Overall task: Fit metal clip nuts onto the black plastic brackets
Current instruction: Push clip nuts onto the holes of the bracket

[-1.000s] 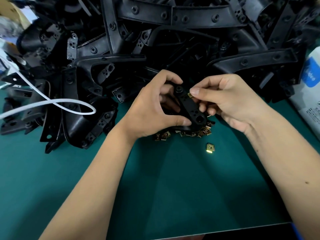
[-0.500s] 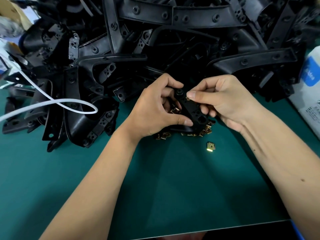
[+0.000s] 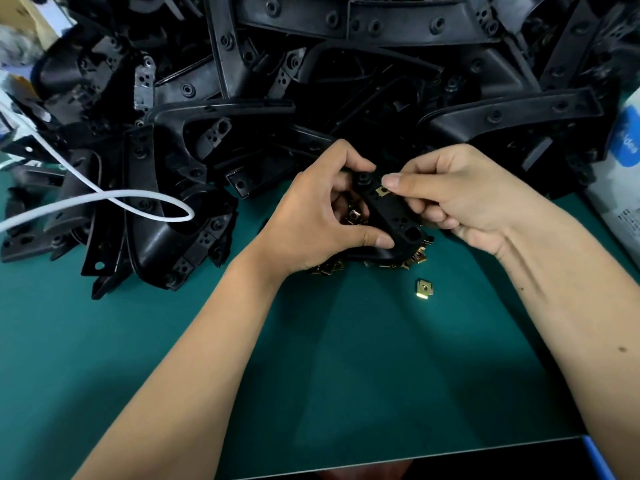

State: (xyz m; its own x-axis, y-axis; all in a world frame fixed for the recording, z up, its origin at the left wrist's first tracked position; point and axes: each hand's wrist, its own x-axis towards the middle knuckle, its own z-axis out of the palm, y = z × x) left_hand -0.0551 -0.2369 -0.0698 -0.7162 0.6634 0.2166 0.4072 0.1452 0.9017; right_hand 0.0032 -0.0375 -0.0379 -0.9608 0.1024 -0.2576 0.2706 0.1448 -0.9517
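My left hand (image 3: 318, 216) grips a black plastic bracket (image 3: 393, 216) just above the green mat, thumb at its lower end and fingers curled over its top. With thumb and forefinger, my right hand (image 3: 460, 195) pinches a brass clip nut (image 3: 382, 191) against the bracket's upper edge. Several loose clip nuts (image 3: 412, 259) lie in a small heap under the bracket, partly hidden by my hands. One clip nut (image 3: 425, 288) lies alone on the mat, nearer to me.
A big pile of black plastic brackets (image 3: 311, 81) fills the far half of the green mat (image 3: 311, 375). A white cable (image 3: 114, 199) loops over the pile's left side. At the right edge stands a white and blue package (image 3: 623, 161). The table's front edge (image 3: 450, 452) is close.
My right hand has shifted slightly and now presses the clip nut onto the bracket's upper edge, where it shows plainly. My left hand keeps its grip on the bracket.
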